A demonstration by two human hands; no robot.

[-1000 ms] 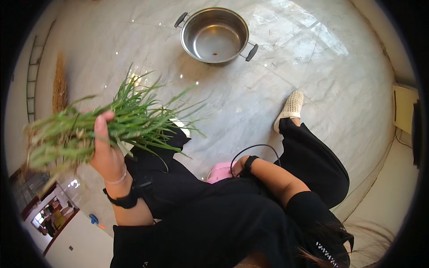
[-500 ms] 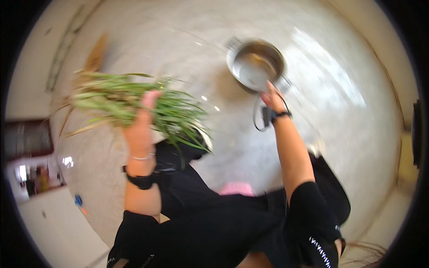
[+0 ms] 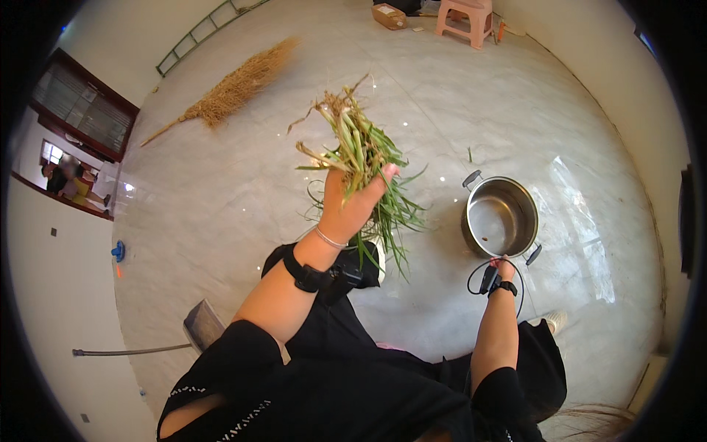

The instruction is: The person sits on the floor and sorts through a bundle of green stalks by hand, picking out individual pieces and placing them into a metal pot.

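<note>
My left hand [image 3: 357,202] is closed around a bunch of long green leafy stalks [image 3: 359,144], held up above the floor. Pale, brownish stem ends stick out on the far side of the fist, and thin leaves hang down on the near side. Toward the right, a round steel pot [image 3: 508,197] with two dark handles stands on the floor, with a small brown bit inside. At its near rim is my right hand [image 3: 505,269]. Its fingers are largely hidden by the strap and black device on that wrist, so their grip does not show.
A straw broom [image 3: 239,87] lies on the glossy floor at the far left, near a ladder [image 3: 202,33]. A pink stool [image 3: 465,20] and a brown package [image 3: 389,16] are at the back. A long-handled dustpan [image 3: 202,326] is at the near left. People [image 3: 70,177] sit beyond a doorway.
The view has shifted, bringing the stool and the whole broom into sight. My left hand has turned the bunch so its stem ends point away from me. My right hand remains near the pot.
</note>
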